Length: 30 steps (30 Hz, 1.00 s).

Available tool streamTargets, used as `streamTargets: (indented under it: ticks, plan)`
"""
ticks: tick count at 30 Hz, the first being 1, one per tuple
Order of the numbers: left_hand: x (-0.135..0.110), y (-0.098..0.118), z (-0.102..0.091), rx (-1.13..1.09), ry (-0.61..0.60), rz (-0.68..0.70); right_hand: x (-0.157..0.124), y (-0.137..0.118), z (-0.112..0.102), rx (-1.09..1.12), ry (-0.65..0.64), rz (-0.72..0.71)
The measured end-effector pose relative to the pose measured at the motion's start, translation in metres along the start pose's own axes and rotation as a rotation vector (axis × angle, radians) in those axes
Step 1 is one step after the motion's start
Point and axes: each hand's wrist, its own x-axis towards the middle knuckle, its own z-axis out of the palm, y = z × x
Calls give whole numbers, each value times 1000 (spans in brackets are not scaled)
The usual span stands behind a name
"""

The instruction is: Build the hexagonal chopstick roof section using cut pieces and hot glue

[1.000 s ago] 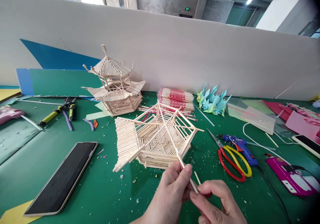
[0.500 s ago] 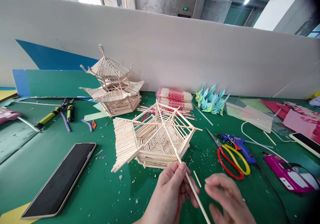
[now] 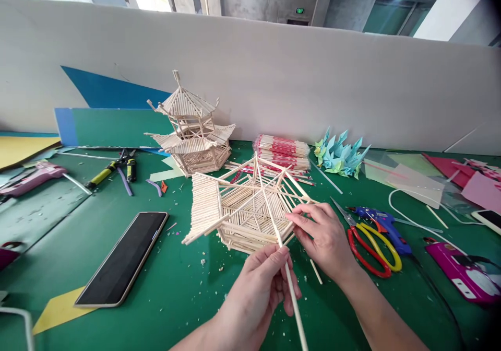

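A long thin wooden stick [image 3: 294,301] is pinched between the thumb and fingers of my left hand [image 3: 260,283]. Its far end meets the front right corner of a half-built hexagonal stick model [image 3: 250,238], in line with a roof beam. That model has one slatted roof panel [image 3: 205,205] on its left side and bare beams elsewhere. My right hand [image 3: 321,236] is at the model's right front edge, fingertips drawn together; whatever lies between them is hidden. A short stick piece [image 3: 316,271] lies on the table below that hand.
Behind stands a finished stick pagoda [image 3: 191,131], beside packs of sticks [image 3: 282,150] and a folded-paper flower [image 3: 340,152]. Scissors [image 3: 373,249] and a blue glue gun [image 3: 383,228] lie at right. Left are a phone [image 3: 123,259], pliers [image 3: 113,171] and a pink glue gun [image 3: 35,181].
My right hand has moved up and left from beside the stick to the model's right front edge. My left hand keeps hold of the stick. The view has shifted slightly left.
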Motion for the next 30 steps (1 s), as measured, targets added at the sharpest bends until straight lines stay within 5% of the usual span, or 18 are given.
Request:
streamTargets:
  ticks: [11,23,30]
  plan:
    - [-42,37,-72,180,-183,-90,2,-61,4,73,-16,-99]
    - [-38,35,-58,206,-288,-171,-10,-57,-11,-55,-53,-85]
    - [-40,30,-56,193,-233,-93,-12,-55,-8,-64,-68,-87]
